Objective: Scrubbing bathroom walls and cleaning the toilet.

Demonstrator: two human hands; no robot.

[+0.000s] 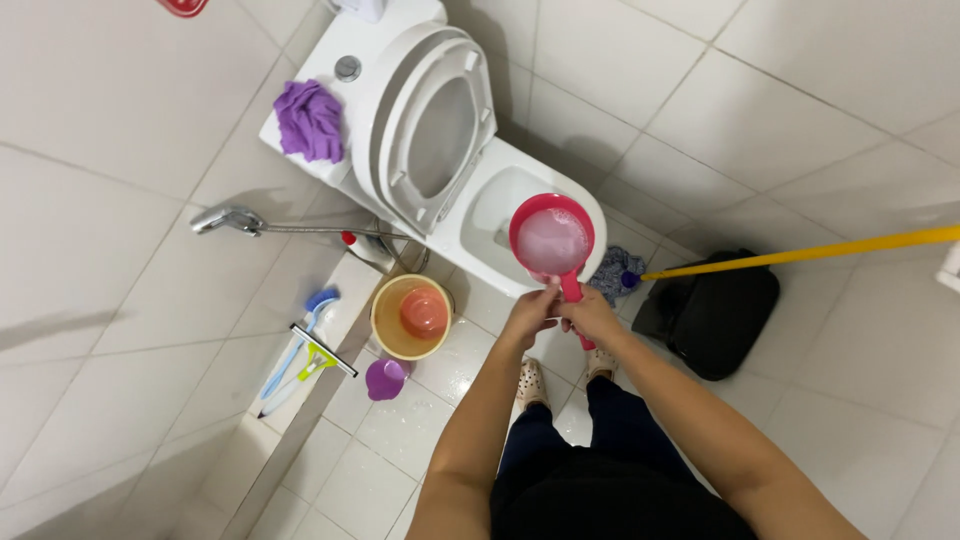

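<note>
I look down from head height onto a white toilet (520, 200) with its seat and lid raised. Both of my hands meet just in front of the toilet bowl, wrapped together around the handle of a pink water scoop (552, 240). My left hand (527, 315) curls closed around the handle from one side and my right hand (592, 315) closes on it from the other, the two touching each other. The scoop's round cup sits over the toilet's front rim and holds cloudy, foamy water. On the toilet tank lies a crumpled purple cloth (310, 120). Left of the toilet, a chrome spray nozzle (228, 218) hangs on its hose, and a tan bucket (410, 317) stands on the floor with a smaller orange-pink tub inside it. A small purple cup (384, 379) sits just beside that bucket. Right of the toilet, a yellow pole (800, 255) slants across a black bag (715, 315) on the tiled floor.
</note>
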